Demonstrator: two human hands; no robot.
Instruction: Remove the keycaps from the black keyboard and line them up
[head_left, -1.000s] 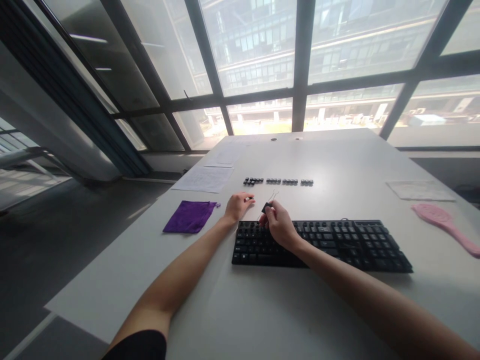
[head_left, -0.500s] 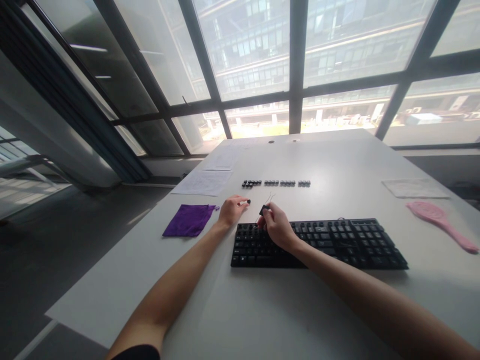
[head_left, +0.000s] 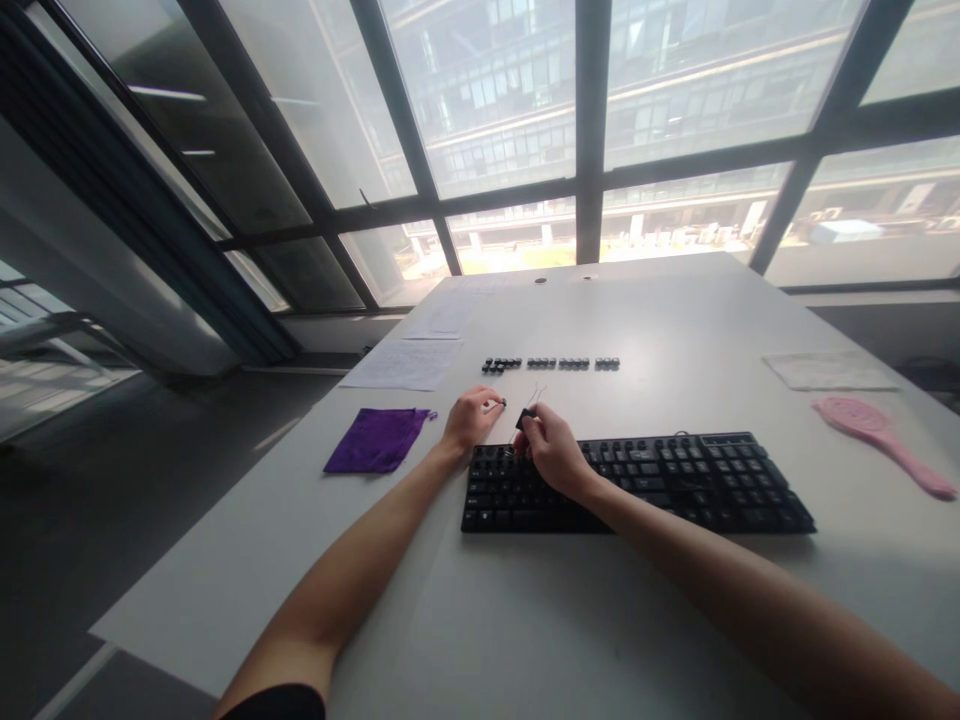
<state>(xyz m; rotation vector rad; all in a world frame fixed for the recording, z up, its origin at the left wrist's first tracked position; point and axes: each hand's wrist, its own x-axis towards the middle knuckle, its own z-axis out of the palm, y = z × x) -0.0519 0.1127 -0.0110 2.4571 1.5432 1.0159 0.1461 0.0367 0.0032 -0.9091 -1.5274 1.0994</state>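
Left hand (head_left: 469, 415) pinches a small keycap (head_left: 503, 403) past the far-left corner of the keyboard (head_left: 660, 490) — right hand (head_left: 553, 448) closed round a wire tool (head_left: 525, 419) — loose keycaps (head_left: 574, 363) lined towards the bench's (head_left: 675, 310) far edge.

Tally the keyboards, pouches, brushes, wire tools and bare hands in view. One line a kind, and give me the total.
Keyboard: 1
Pouch: 1
Brush: 1
Wire tool: 1
Left hand and right hand: 2
Total: 6
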